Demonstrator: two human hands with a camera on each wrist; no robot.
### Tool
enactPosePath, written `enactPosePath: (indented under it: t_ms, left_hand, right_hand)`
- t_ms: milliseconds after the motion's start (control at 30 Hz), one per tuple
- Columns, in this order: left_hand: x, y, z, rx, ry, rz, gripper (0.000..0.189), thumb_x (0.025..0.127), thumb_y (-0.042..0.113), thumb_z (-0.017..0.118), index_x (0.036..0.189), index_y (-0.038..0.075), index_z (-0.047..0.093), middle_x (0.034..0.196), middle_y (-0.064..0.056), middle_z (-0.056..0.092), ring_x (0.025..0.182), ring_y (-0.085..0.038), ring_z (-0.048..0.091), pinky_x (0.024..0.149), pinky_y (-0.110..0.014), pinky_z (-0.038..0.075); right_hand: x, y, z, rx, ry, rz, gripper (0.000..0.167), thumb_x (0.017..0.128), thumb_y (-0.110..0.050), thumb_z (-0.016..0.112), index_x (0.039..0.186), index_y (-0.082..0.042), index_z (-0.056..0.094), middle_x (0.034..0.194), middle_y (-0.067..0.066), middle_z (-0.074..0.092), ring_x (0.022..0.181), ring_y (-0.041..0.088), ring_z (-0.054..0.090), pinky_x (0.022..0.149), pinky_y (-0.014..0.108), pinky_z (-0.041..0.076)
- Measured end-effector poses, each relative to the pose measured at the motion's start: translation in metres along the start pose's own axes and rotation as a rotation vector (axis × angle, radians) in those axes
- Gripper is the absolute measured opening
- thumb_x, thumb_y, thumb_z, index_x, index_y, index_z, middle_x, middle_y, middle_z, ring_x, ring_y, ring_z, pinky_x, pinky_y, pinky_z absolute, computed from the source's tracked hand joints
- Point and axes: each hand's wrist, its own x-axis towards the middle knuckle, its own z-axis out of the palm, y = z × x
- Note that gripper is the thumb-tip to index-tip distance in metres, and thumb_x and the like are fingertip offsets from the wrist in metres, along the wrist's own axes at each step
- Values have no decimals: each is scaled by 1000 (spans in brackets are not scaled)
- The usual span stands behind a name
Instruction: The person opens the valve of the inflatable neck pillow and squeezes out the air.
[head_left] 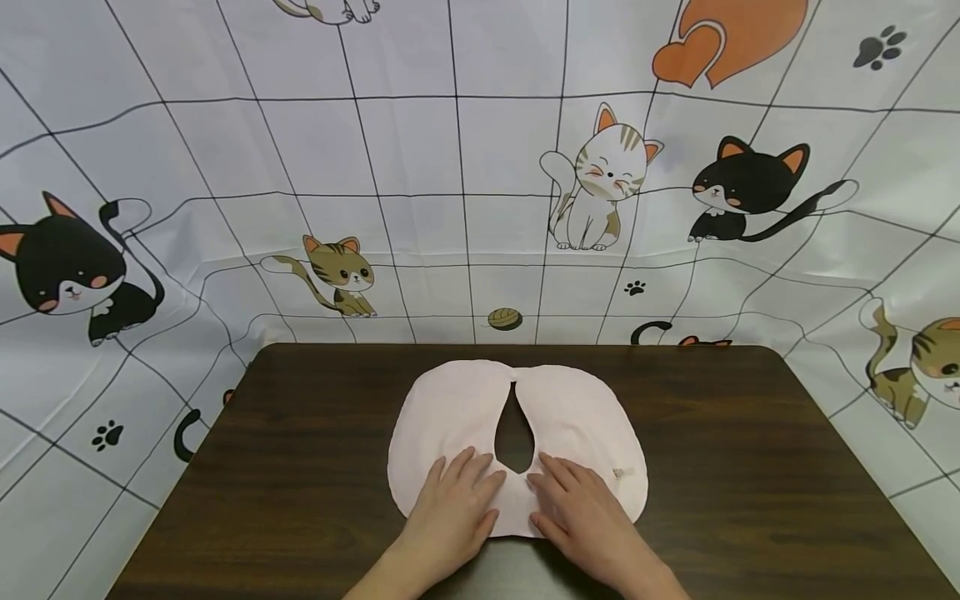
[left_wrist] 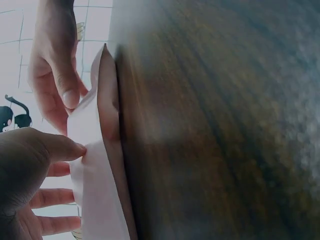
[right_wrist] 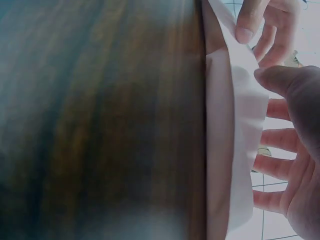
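A pale pink baby bib [head_left: 450, 408] lies flat on the dark wooden table [head_left: 300, 450], its two rounded sides meeting at the far end around a teardrop-shaped neck opening. My left hand [head_left: 453, 512] rests on the near left part of the bib, fingers spread and loosely straight. On the near right part rests my right hand [head_left: 581, 512], its fingertips close to the neck opening. Both wrist views show the thumbs touching the bib's near edge, which stands slightly raised above the tabletop. A small tag or print [head_left: 622, 473] sits on the bib's right side.
Behind and beside the table hangs a white sheet [head_left: 420, 150] with black grid lines and printed cartoon cats. The table's far edge [head_left: 675, 347] runs just beyond the bib. Bare wood stretches to the left and right of it.
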Motion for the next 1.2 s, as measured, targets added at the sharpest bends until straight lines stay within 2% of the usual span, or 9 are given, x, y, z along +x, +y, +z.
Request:
enactPosePath:
  t_ms: [267,567,800,900,1000,1100,1200]
  left_hand:
    - [-2,-2,8,21,8,11,42,82,34,83,119,20,69,127,-5,64,122,-29,58,94,-54,48]
    - [-2,-4,13,26,2,13,42,81,36,83,117,20,70,125,-4,65,119,-27,58,92,-53,48]
    - [5,-14,9,-30,-30,-22,40,83,36,83,117,20,71,125,-5,66,118,-25,59,93,-53,48]
    - [11,-21,5,-88,-16,-46,37,85,35,81,117,18,72,126,-6,66,119,-25,60,93,-53,48]
    - [20,-30,1,-136,-9,-51,37,87,34,80,118,15,72,126,-7,67,121,-26,60,93,-52,49]
    - [35,-42,-3,-177,-13,-54,38,88,31,80,120,13,72,127,-9,67,121,-28,61,93,-51,50]
    - [53,-56,-3,-214,-26,-86,39,90,28,79,124,10,72,129,-10,66,121,-30,61,93,-53,51]
  right_hand:
    - [-3,3,7,-60,29,-41,41,81,-26,85,118,-14,71,132,13,65,120,30,60,96,47,49]
    - [-2,3,6,-77,-18,-43,39,82,-28,84,117,-15,71,129,12,66,118,31,60,94,48,49]
    - [6,6,-10,18,-94,8,42,88,-27,79,125,-10,69,133,15,65,121,31,60,99,50,48]
    - [12,13,-15,52,-123,40,44,91,-30,76,130,-10,67,137,14,63,125,32,58,102,52,46]
    - [20,23,-18,62,-117,73,45,93,-31,74,132,-10,66,140,15,61,128,34,57,103,55,45]
    - [32,36,-20,71,-93,114,45,94,-29,74,133,-7,65,142,18,59,130,38,55,103,58,44]
    - [48,50,-19,75,-68,157,46,95,-27,73,134,-5,64,144,22,56,131,42,53,104,60,43]
